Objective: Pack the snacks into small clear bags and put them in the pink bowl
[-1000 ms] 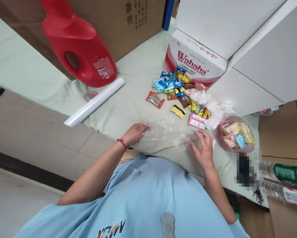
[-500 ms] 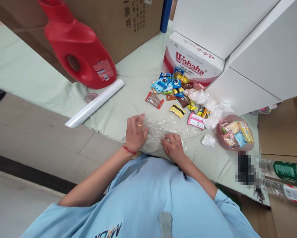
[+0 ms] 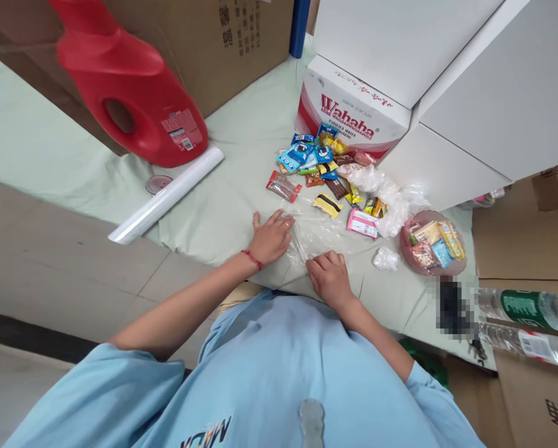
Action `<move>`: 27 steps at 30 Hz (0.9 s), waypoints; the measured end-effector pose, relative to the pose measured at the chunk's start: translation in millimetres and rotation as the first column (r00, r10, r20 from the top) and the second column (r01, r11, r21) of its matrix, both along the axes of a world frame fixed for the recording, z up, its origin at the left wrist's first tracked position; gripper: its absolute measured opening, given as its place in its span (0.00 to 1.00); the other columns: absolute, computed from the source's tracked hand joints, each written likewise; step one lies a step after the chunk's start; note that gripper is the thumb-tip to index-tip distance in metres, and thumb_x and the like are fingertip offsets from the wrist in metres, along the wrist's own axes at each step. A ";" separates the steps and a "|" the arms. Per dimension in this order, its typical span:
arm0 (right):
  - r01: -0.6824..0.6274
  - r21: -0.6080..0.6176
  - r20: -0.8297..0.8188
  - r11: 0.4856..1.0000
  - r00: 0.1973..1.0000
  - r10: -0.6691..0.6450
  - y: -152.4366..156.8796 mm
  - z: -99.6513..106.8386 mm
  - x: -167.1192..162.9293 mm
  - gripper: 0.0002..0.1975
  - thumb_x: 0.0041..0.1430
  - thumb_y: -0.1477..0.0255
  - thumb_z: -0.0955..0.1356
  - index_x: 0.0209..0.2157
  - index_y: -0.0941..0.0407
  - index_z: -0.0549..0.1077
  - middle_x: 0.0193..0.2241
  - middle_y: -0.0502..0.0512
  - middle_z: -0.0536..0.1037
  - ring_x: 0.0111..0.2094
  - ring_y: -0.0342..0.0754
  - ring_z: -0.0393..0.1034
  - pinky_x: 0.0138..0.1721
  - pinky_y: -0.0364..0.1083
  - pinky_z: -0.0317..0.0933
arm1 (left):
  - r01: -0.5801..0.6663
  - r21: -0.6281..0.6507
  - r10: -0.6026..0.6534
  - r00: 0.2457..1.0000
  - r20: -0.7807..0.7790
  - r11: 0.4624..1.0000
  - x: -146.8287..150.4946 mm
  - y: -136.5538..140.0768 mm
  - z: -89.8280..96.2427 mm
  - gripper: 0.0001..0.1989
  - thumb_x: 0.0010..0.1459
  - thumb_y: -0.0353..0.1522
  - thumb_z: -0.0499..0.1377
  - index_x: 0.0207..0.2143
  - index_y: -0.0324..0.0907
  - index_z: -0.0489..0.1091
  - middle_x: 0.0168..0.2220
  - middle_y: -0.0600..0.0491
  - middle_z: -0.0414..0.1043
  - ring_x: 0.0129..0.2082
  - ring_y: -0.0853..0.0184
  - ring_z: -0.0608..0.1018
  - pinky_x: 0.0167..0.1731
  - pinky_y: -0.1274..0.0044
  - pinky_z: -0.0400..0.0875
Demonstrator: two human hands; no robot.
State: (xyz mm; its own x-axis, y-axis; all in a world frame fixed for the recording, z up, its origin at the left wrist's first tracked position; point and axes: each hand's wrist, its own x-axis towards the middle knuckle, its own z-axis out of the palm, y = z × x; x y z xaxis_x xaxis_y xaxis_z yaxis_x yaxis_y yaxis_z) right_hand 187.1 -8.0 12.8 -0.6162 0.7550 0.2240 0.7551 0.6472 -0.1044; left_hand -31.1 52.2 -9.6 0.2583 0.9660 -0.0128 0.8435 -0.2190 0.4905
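A clear, crinkled plastic bag [image 3: 318, 233] lies flat on the pale green cloth in front of me. My left hand [image 3: 272, 238] rests palm down on its left side, fingers spread. At the bag's near edge, my right hand [image 3: 330, 279] has its fingers closed and pinches the plastic. Just beyond the bag lie a yellow-and-black snack packet [image 3: 327, 205], a red-ended packet [image 3: 283, 186] and a pink-and-white packet [image 3: 362, 223]. A crumpled ball of clear plastic [image 3: 385, 259] sits to the right of my right hand.
Several wrapped snacks [image 3: 306, 155] are heaped against a Wahaba carton [image 3: 353, 112]. A pink bowl [image 3: 405, 249] holds more packets. Leftward are a red detergent jug [image 3: 143, 81] and a white roll [image 3: 167, 196]. Plastic bottles [image 3: 521, 305] lie at the right edge, beside white cabinets [image 3: 484, 118].
My left hand has come down from a raised, curled pose and now lies spread on the bag, farther right. My right hand stays at the bag's near edge. The view has shifted slightly.
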 end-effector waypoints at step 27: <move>0.235 -0.198 -0.014 0.952 0.970 -0.242 68.1 -49.6 61.8 0.25 0.75 0.64 0.58 0.68 0.55 0.65 0.70 0.61 0.63 0.70 0.59 0.54 0.69 0.65 0.46 | 0.314 0.133 -0.294 0.944 -0.148 0.940 -63.9 -15.7 -20.7 0.33 0.68 0.49 0.54 0.70 0.47 0.58 0.74 0.38 0.49 0.72 0.46 0.57 0.67 0.41 0.31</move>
State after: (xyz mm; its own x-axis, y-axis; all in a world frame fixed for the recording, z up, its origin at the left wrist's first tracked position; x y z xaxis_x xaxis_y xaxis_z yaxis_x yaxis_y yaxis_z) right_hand 248.9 60.1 -36.7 -0.4066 0.9102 0.0782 0.8782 0.4131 -0.2412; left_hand -94.9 36.5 -30.3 0.5456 0.8344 0.0778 0.7769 -0.5384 0.3263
